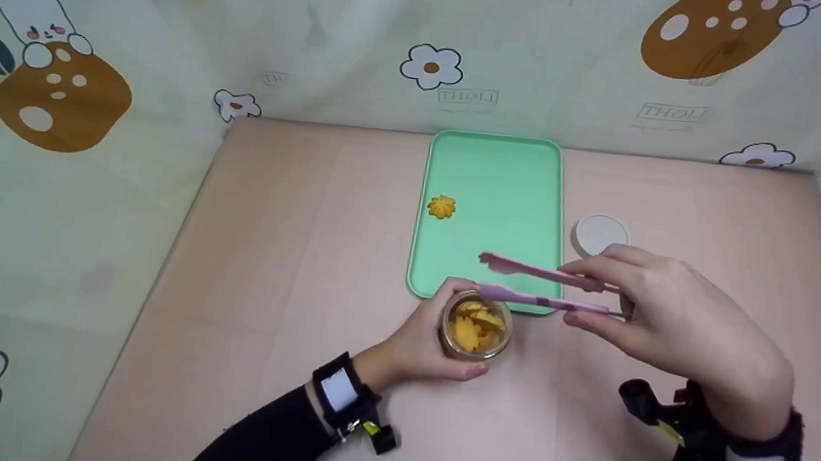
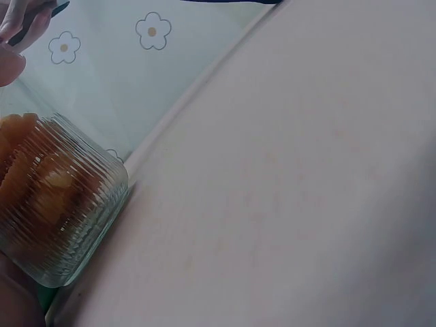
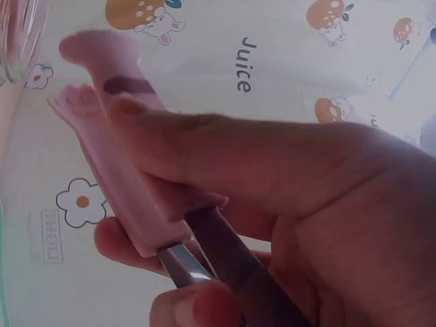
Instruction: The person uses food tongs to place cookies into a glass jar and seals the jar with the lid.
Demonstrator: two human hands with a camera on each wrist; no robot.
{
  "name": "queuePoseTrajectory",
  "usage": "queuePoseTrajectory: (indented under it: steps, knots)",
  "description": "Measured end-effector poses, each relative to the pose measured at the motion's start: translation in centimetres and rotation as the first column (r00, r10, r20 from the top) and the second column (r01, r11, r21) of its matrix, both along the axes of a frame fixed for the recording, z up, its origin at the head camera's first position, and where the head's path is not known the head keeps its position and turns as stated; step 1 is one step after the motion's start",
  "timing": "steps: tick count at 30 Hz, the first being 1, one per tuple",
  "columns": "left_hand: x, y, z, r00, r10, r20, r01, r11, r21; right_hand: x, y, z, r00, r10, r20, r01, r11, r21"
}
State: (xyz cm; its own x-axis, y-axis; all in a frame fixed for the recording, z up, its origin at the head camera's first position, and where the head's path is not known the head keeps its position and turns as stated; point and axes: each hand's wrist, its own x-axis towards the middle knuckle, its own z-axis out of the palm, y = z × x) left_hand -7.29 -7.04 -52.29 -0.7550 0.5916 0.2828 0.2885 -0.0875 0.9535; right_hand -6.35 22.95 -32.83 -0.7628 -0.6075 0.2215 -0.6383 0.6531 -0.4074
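My left hand point(image 1: 419, 340) grips a ribbed glass jar point(image 1: 474, 350) around its side, mouth up. Several yellow-orange flower-shaped cookies point(image 2: 51, 180) show through its wall in the left wrist view. Pink tongs point(image 1: 524, 299) are held between the thumb and fingers of my right hand point(image 1: 681, 317), their arms spread with nothing between the tips. One tong arm overlaps the jar's rim in the head view. A single flower-shaped cookie point(image 1: 441, 207) lies at the left side of a green tray point(image 1: 512, 188) beyond the jar.
A round white lid point(image 1: 600, 236) lies right of the tray, close by the right hand. The pale wooden table point(image 1: 293, 197) meets a printed curtain point(image 1: 337, 50) at the back, and the curtain also runs along the left side.
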Motion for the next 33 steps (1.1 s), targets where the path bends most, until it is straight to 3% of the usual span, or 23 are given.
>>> queuePoseTrajectory:
  steps: [6,20,27,33]
  knots:
    - [0.0,0.0,0.1,1.000,0.012,0.000,-0.012,1.000,0.005,-1.2,0.3,-0.6,0.997,-0.067,-0.046,0.066,0.998,-0.012]
    - [0.1,0.1,0.3,1.000,0.018,0.005,-0.018,1.000,-0.011,-5.3,0.5,-3.2,0.967,-0.238,0.088,0.231,0.970,0.077]
    - [0.0,0.1,0.1,1.000,0.007,0.013,-0.006,1.000,-0.010,-7.4,-1.0,-4.6,0.960,-0.241,0.144,0.228,0.968,0.101]
    - [0.1,-0.1,-0.1,1.000,0.007,0.016,-0.007,1.000,-0.015,-9.9,-4.2,-6.2,0.957,-0.256,0.137,0.230,0.957,0.177]
